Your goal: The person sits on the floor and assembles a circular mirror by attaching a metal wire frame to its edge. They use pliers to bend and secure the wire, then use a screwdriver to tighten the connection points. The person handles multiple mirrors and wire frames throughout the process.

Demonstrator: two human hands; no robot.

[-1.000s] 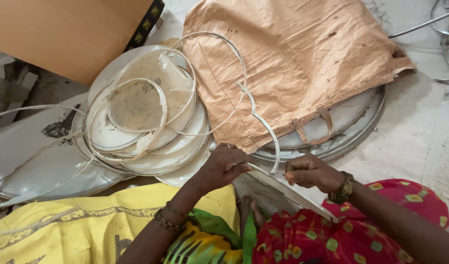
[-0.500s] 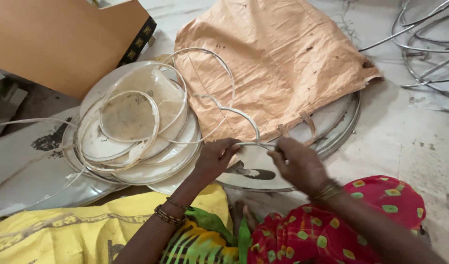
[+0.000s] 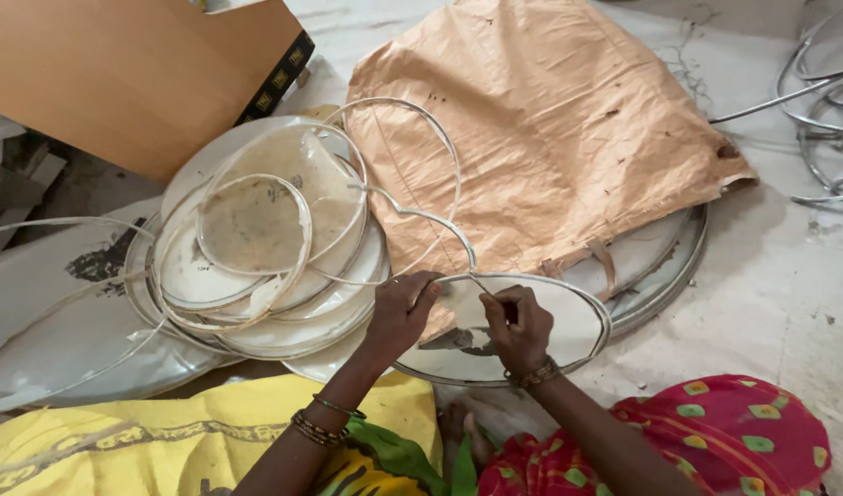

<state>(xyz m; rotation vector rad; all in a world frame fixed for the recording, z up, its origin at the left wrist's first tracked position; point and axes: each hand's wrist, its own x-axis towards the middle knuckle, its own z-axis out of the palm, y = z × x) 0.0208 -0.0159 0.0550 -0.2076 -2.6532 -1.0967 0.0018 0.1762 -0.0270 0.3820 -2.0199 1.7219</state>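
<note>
A round disc [image 3: 522,335] with a pale rim lies flat on the floor [image 3: 789,303], near its front edge, and both hands are set on it. The left hand [image 3: 401,312] is curled over the disc's left rim, its fingers bent down on the edge; whether anything is pinched under them cannot be told. The right hand [image 3: 518,326] rests on the disc's middle, its fingertips pressed together on a thin strip [image 3: 454,234] that rises from the disc and curves up into a loose hoop [image 3: 412,119]. Bangles are worn on both wrists.

Just left of the disc, touching it, a stack of discs [image 3: 256,266] is piled, with several loose rings [image 3: 247,225] lying tangled on top. Behind the disc, a crumpled tan sack [image 3: 550,138] is spread over 2 larger metal discs [image 3: 665,266], whose rims show at its right edge. A brown board [image 3: 118,73] is seen at the floor's far left corner, and bent metal hoops [image 3: 826,110] at the far right. Yellow cloth [image 3: 118,441] and red patterned cloth [image 3: 724,432] fill the near edge.
</note>
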